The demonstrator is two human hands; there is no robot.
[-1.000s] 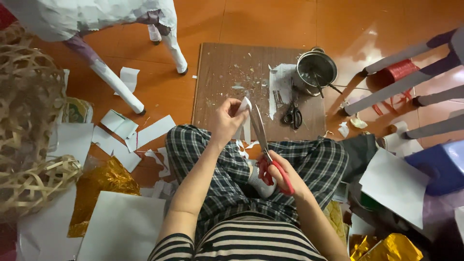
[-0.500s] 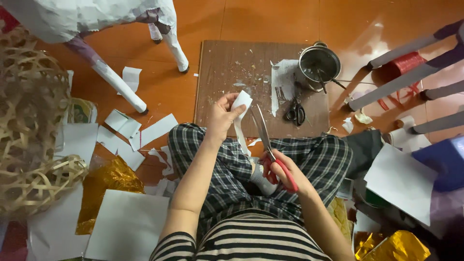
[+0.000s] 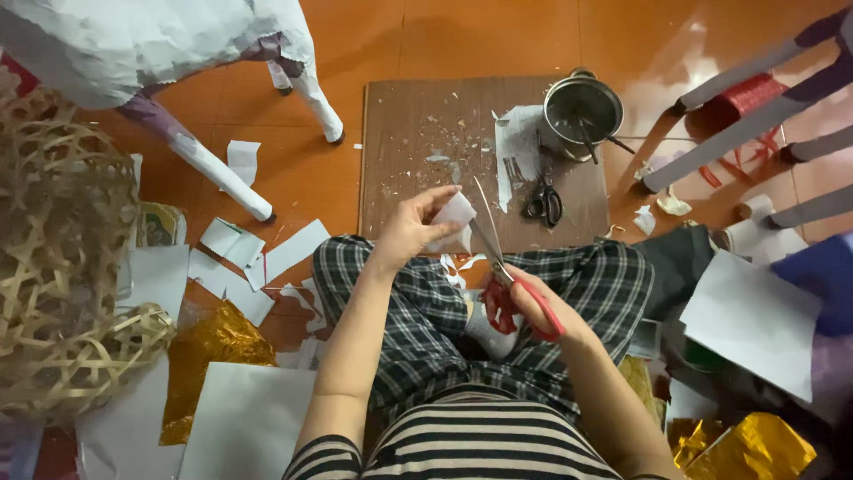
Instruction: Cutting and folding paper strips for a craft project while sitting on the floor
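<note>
My left hand pinches a small piece of white paper above my lap. My right hand grips red-handled scissors, whose blades point up and away and lie against the paper's right edge. Thin white paper strips hang just below the piece. I sit cross-legged in checked trousers on an orange floor.
A brown board lies ahead with paper scraps, black scissors and a metal pot. A white papier-mâché figure and woven bamboo frames stand left. Gold foil and white sheets lie around; purple legs at right.
The view has shifted slightly. My left hand has turned the paper piece a little, and the scissors have stayed at its edge, with the blades closing in on it.
</note>
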